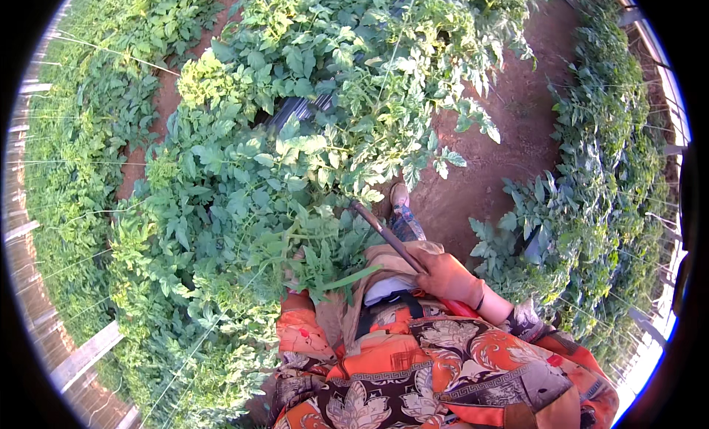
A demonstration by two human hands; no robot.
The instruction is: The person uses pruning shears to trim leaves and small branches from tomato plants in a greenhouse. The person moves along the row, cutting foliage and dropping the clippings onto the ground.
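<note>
My right hand (451, 279), in an orange glove, grips a dark rod-like tool (388, 238) at my waist. The tool slants forward and left, and its far tip reaches the foliage. Something red (461, 308) shows just below that hand; I cannot tell if it belongs to the tool. My left hand (294, 265) is mostly hidden behind tomato shoots (310, 235), with the orange sleeve (302, 323) visible below. Whether its fingers hold the shoots is not clear. A broad green stem (354, 277) sticks out to the right, over a beige cloth (407, 254) at my waist.
Dense tomato plants (232, 163) fill the row ahead and left. Support strings (205, 340) run among them. A strip of dark plastic film (302, 106) shows between leaves. My shoe (399, 195) stands on the soil path (482, 168); another plant row (604, 207) borders it at right.
</note>
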